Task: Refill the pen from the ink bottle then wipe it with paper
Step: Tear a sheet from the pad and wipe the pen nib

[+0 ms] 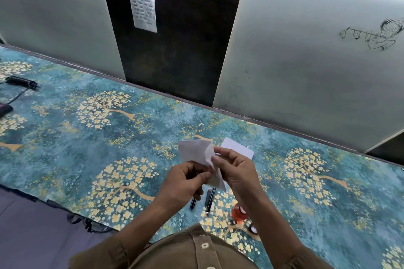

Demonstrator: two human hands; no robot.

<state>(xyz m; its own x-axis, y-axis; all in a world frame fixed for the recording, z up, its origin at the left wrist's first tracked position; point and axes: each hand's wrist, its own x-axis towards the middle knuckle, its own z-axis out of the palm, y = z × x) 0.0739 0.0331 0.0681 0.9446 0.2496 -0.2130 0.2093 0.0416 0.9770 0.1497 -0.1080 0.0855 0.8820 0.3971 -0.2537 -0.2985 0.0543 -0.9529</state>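
Observation:
Both hands hold a crumpled white paper point(194, 150) above the table. My left hand point(183, 181) pinches its lower part, and my right hand point(236, 170) grips its right side. Whether a pen part sits inside the paper is hidden. Below the hands, black pen pieces lie on the table: a short one point(193, 202) and a longer one point(210, 200) with a reddish section beside it. A small ink bottle point(238, 213) of red-orange ink stands to the right of them, under my right forearm. Its cap point(253, 228) lies nearby.
A second white paper sheet point(237, 148) lies flat beyond the hands. The table wears a teal cloth point(109, 137) with yellow flower trees. A black cable and dark device point(20, 82) lie at the far left. Pale panels stand behind the table.

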